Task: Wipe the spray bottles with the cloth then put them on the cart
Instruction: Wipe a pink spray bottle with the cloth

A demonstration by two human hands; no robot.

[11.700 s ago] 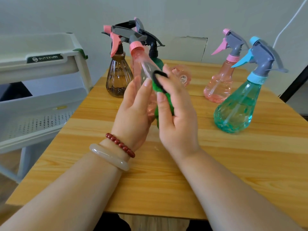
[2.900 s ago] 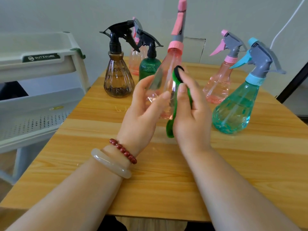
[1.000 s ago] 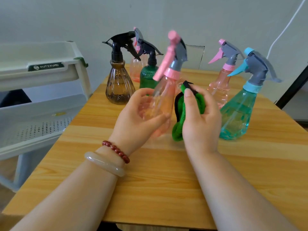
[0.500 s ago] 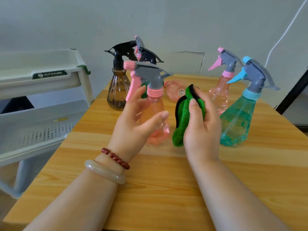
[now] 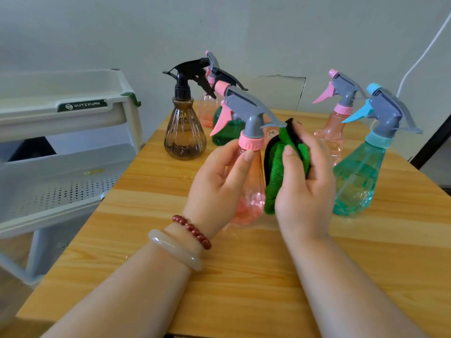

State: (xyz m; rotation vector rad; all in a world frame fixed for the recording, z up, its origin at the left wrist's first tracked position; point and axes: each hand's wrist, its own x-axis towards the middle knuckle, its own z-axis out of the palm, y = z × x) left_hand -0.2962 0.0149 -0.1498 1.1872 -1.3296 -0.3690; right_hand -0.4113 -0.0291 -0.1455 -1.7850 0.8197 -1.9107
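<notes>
Head view, frame centre: left hand is gripping the pink spray bottle, right hand is pinching the green cloth just beside it; swung toward the cart at left, the trigger may be clipping the brown bottle.

The cart runs off the left edge, the green spray bottle is largely hidden behind the held pink spray bottle, and the cloth covers something pinkish too obscured to identify.
</notes>
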